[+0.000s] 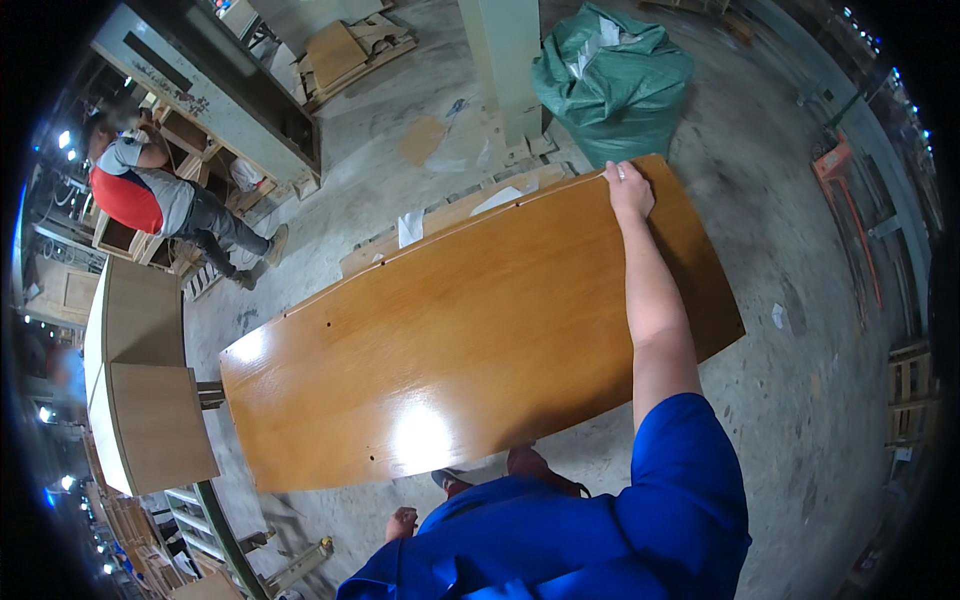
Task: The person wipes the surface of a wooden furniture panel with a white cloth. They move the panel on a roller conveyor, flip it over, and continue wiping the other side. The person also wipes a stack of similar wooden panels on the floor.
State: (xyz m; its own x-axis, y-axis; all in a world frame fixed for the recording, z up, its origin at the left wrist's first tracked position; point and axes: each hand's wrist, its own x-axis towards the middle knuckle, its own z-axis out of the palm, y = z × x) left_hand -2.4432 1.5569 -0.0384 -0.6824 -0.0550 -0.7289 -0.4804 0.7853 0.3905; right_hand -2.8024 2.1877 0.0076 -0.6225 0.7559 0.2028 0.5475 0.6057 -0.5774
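Observation:
A long, glossy orange-brown wooden panel lies across the middle of the view, its ends slightly angled. Small dark holes dot its face near the edges. My right arm reaches over it, and my right hand grips the far edge towards the right end, fingers curled over the rim. Close to my body, below the panel's near edge, is my left hand. Its fingers are curled in, away from the panel, and whatever they may hold is hidden.
Pale wooden boxes stand at the left by a green-framed roller conveyor. Beyond the panel are a green sack and a pillar. Another person works at the far left. Red-orange equipment stands far right.

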